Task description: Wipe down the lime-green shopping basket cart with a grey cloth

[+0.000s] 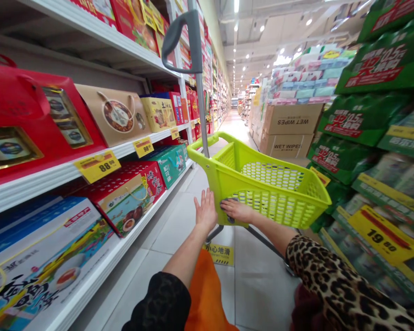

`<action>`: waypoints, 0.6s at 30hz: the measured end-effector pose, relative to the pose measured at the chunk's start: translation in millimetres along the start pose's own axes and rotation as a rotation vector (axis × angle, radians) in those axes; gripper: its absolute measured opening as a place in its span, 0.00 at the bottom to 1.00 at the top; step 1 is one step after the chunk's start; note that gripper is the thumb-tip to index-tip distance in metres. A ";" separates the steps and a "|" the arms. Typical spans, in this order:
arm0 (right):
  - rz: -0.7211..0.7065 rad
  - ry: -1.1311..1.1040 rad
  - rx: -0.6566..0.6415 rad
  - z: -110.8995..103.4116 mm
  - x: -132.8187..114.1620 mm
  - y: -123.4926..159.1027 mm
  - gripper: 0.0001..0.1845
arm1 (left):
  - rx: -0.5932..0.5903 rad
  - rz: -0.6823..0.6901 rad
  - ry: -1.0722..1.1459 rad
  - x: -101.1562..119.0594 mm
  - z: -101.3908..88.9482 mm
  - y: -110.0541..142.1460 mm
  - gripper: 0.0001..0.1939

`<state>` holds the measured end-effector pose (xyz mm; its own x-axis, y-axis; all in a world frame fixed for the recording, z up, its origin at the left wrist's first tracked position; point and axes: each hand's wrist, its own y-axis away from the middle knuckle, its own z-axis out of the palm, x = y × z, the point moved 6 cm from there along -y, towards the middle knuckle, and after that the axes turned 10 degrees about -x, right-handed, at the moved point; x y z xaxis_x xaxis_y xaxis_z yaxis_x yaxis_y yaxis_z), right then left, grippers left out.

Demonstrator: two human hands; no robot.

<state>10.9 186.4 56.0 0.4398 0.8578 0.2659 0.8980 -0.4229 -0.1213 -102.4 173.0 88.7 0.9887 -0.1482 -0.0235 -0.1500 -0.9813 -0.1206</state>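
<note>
A lime-green shopping cart [279, 184] with a perforated basket stands before me, its tall grey pull handle [200, 105] raised. My left hand [206, 212] lies with fingers spread against the cart's near end. Just right of it, my right hand [239, 211] presses a dark grey cloth [230, 219] against the basket's side; most of the cloth is hidden beneath the fingers. Dark legs [267, 241] carry the cart above the tiled floor. Below my hands, orange fabric [207, 294] hangs between my forearms.
Shelves [65, 168] of gift boxes line the left side. Stacked green drink packs [352, 156] rise close on the right, with wet-wipe cartons [290, 131] beyond. A yellow warning sticker [221, 254] lies on the floor under the cart. The aisle runs straight ahead.
</note>
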 end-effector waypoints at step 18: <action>0.585 0.030 0.462 -65.1 74.6 113.6 0.21 | 0.106 0.056 0.000 34.9 -45.4 -11.8 0.37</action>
<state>145.2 183.4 124.3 0.8524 0.5193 0.0603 0.4329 -0.6363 -0.6386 -65.9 173.8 134.3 0.9787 -0.2029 -0.0328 -0.2050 -0.9530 -0.2233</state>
